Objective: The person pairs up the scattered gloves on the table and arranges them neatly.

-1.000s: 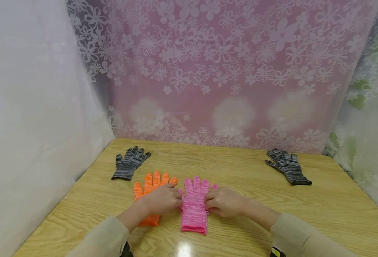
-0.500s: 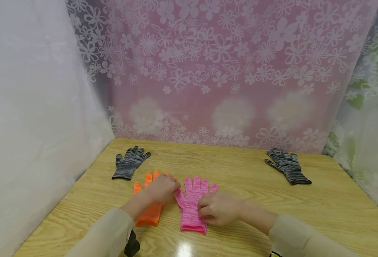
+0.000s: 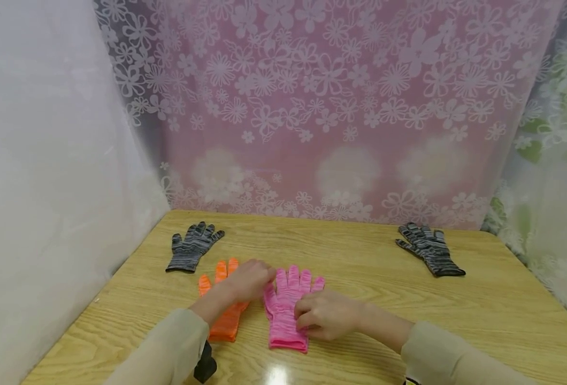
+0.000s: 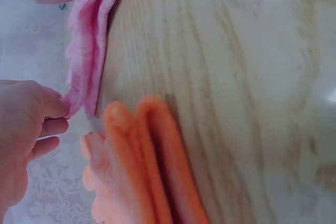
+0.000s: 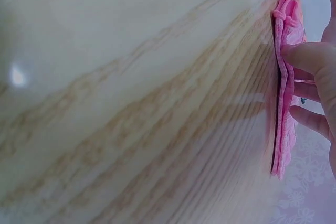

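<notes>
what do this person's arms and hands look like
The left hand and right hand are bare. Left sleeve and right sleeve are beige, ending on the forearms. A black block shows by the left sleeve; a black-and-yellow sliver by the right.

L fingers (image 4: 51,102) pinch edge of pink glove (image 4: 84,45), orange glove (image 4: 134,166) nr.

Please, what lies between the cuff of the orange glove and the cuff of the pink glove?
Only bare wood-grain tabletop lies between the orange cuff and pink cuff, shown in head view.
</notes>
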`<state>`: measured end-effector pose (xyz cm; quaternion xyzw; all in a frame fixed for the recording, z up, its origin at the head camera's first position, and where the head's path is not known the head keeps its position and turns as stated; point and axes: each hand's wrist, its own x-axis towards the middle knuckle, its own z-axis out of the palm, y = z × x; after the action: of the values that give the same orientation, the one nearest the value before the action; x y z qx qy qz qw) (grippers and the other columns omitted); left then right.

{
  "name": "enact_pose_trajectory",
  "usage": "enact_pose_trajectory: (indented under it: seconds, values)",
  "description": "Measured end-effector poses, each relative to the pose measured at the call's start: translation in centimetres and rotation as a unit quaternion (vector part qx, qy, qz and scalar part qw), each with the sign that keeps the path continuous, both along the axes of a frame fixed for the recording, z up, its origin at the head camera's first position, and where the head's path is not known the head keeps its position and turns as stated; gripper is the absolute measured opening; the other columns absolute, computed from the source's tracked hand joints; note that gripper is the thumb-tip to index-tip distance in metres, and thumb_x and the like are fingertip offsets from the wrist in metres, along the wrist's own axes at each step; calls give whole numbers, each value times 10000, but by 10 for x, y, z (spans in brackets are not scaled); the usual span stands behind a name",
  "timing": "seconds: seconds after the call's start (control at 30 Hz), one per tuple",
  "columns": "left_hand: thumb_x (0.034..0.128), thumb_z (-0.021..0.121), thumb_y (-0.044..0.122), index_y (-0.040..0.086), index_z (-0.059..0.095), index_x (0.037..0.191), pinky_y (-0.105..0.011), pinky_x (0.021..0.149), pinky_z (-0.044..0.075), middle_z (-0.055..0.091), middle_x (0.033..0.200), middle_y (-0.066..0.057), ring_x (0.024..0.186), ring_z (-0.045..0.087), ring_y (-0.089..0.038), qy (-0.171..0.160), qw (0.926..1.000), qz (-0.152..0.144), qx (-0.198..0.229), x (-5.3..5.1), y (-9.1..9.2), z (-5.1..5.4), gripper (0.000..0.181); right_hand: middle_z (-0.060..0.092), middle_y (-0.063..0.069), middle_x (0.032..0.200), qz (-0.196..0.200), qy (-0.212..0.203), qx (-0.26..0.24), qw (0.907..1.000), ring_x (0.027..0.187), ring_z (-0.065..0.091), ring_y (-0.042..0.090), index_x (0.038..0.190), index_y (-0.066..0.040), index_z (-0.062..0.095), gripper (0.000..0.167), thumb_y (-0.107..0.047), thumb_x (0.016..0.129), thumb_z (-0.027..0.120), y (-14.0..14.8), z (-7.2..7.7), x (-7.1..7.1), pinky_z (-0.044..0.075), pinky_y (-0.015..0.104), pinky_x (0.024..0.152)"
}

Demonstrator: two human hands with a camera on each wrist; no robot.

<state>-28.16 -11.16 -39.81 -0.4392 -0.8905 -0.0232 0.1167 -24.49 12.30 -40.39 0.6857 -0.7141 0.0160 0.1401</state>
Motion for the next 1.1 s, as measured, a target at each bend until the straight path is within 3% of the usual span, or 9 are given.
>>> enact_pose_trajectory:
  seconds: [0.23, 0.33, 0.47, 0.63, 0.7, 0.8, 0.93, 1.1]
  values:
    - [831, 610, 79, 161, 593, 723, -289, 640, 421, 524, 695, 50, 654, 502, -133, 377, 9966, 2, -727, 4, 1, -9, 137, 591, -87, 897, 80, 98, -10, 9999, 844, 555, 39, 878, -200, 699, 95, -249, 797, 694, -3, -3, 2, 411, 125, 789]
    - [829, 617, 108, 182, 631, 746, -283, 642, 406, 546, 740, 59, 704, 519, -135, 657, 9949, -9, -766, 9, -1, -7, 112, 578, -92, 883, 41, 79, -16, 10000, 823, 542, 31, 868, -208, 694, 83, -260, 803, 690, -3, -2, 3, 411, 120, 754]
    - [821, 638, 128, 205, 635, 737, -260, 650, 378, 536, 754, 91, 701, 490, -105, 802, 9916, -442, -912, 16, -2, 0, 114, 580, -94, 895, -27, 59, -38, 10000, 830, 540, 27, 871, -212, 674, 95, -297, 831, 660, -3, 1, 5, 411, 122, 760]
    - [821, 657, 267, 214, 629, 752, -221, 658, 360, 527, 748, 105, 691, 483, -74, 1094, 9782, -1045, -1426, 24, 0, 2, 91, 596, -103, 883, 65, 306, -105, 9995, 820, 552, 28, 881, -215, 658, 124, -332, 860, 621, -9, 5, 8, 426, 138, 754]
    - [823, 654, 308, 216, 631, 757, -217, 656, 364, 529, 744, 104, 694, 494, -71, 1241, 9743, -1090, -1529, 26, 1, 0, 116, 602, -111, 858, 77, 521, -104, 9986, 798, 557, 30, 865, -220, 662, 127, -340, 855, 623, -11, 4, 11, 435, 144, 721]
    - [832, 647, 286, 211, 617, 732, -212, 631, 353, 498, 708, 105, 660, 471, -66, 1241, 9744, -1088, -1528, 27, 2, -2, 129, 602, -120, 823, 41, 745, -81, 9972, 766, 560, 31, 833, -224, 671, 106, -327, 833, 647, -15, 1, 15, 440, 147, 684]
    - [854, 619, 227, 203, 602, 711, -205, 600, 343, 464, 681, 101, 625, 439, -65, 1189, 9760, -1089, -1467, 27, 2, -4, 146, 559, -125, 765, -58, 735, -71, 9973, 710, 530, 20, 783, -224, 650, 50, -264, 797, 677, -20, -1, 21, 413, 127, 630]
    - [855, 616, 221, 191, 593, 722, -200, 570, 342, 454, 682, 89, 610, 430, -74, 1142, 9771, -1004, -1487, 27, 1, -7, 138, 501, -123, 702, -25, 682, -186, 9975, 639, 470, 9, 732, -214, 599, 97, -213, 760, 692, -24, -1, 24, 359, 104, 567]
